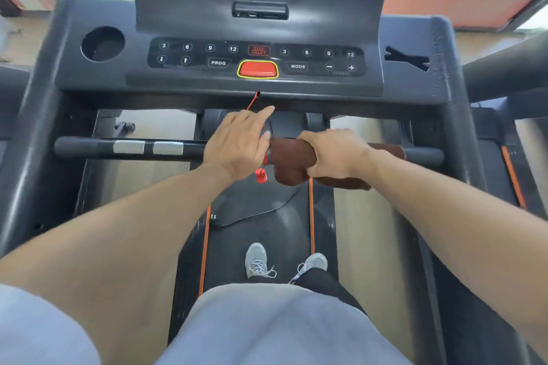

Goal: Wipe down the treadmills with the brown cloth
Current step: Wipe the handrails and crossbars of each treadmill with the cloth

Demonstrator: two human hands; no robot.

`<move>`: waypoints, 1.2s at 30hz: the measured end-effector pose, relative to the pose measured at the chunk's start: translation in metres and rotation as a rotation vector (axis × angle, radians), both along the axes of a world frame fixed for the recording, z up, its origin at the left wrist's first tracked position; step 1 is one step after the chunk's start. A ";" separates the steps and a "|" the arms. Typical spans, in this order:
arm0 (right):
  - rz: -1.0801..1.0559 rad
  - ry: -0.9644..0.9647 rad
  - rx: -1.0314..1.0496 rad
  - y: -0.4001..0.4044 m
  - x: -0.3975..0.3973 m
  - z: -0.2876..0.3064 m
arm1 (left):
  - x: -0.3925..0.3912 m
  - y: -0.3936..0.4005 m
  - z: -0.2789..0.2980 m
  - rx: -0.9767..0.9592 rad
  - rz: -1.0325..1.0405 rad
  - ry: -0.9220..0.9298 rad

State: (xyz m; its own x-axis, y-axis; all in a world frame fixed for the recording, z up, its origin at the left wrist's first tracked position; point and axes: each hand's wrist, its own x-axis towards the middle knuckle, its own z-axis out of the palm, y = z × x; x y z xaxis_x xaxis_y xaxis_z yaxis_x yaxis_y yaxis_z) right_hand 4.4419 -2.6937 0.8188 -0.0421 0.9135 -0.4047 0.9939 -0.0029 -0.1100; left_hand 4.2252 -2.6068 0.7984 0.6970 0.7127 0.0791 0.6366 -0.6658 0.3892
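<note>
Head view: a person stands on the treadmill [103, 92] belt, facing the console. The right hand [332, 154] grips the brown cloth [292, 157], fingers curled over it, wrapping it round the crossbar [89, 148] just right of centre. The left hand [237, 142] lies flat on the bar just beside the cloth, fingers straight, forefinger pointing forward. A red cord [252, 102] hangs from the console; its clip [261, 176] dangles below the bar, between the hands

Right hand [335, 154] grips brown cloth [292, 157] around handlebar [89, 147].
</note>
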 end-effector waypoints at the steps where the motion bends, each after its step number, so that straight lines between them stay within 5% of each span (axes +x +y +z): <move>1: -0.040 -0.029 -0.018 -0.011 0.018 0.004 | 0.000 0.000 0.002 0.020 -0.015 0.019; 6: -0.239 -0.223 -0.042 -0.058 0.081 0.013 | 0.002 0.007 -0.004 0.081 -0.075 0.189; 10: -0.239 -0.193 -0.038 -0.048 0.063 0.009 | 0.005 0.008 -0.009 0.100 -0.089 0.236; 19: -0.035 -0.112 0.221 0.004 -0.050 -0.023 | -0.002 0.002 -0.010 0.086 -0.036 -0.084; 22: 0.022 -0.085 0.147 -0.009 -0.012 -0.015 | -0.001 0.000 -0.008 0.068 0.002 -0.049; 27: -0.230 0.303 -0.214 -0.017 0.059 0.017 | -0.001 0.000 -0.008 0.000 0.036 0.046; 32: -0.473 0.247 -0.039 -0.010 0.083 0.012 | -0.001 0.000 -0.008 -0.005 0.053 0.052; 36: -0.304 0.204 -0.078 -0.023 0.044 0.000 | 0.000 0.000 -0.010 0.005 0.041 0.067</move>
State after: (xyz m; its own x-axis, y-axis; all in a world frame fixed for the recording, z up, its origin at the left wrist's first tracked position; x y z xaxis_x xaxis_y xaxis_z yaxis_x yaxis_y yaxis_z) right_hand 4.4861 -2.7166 0.8188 0.1389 0.8633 -0.4852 0.9039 -0.3107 -0.2939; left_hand 4.2249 -2.6068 0.7886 0.6708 0.7407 0.0372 0.6881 -0.6403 0.3414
